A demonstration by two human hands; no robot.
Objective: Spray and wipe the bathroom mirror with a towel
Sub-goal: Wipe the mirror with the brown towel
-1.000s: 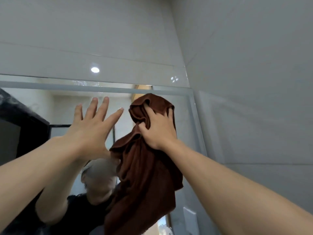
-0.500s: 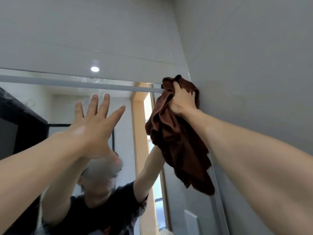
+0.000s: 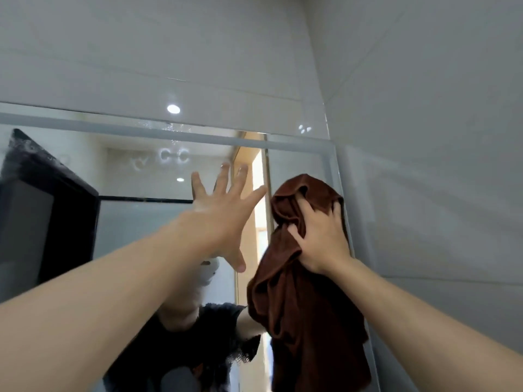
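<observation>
While my left hand (image 3: pixel 219 222) braces flat, fingers spread, on the wide frameless wall mirror (image 3: pixel 135 210), likely for balance, my right hand (image 3: pixel 321 236) bunches the rust-brown cloth towel (image 3: pixel 297 306) against its right edge, wiping there.

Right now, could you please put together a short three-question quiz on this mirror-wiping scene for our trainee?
1. True or false: the left hand is spread flat, fingers straight, against the wall-mounted bathroom mirror.
2. Multiple choice: the right hand grips the bunched dark brown cloth towel near which part of the glass? A) its lower left corner B) its right edge, below the top corner C) its middle
3. Fill in: just under the pale top frame of the glass, a patch of ______ clings to the surface.

Key: 1 true; 2 B; 3 droplets.
</observation>
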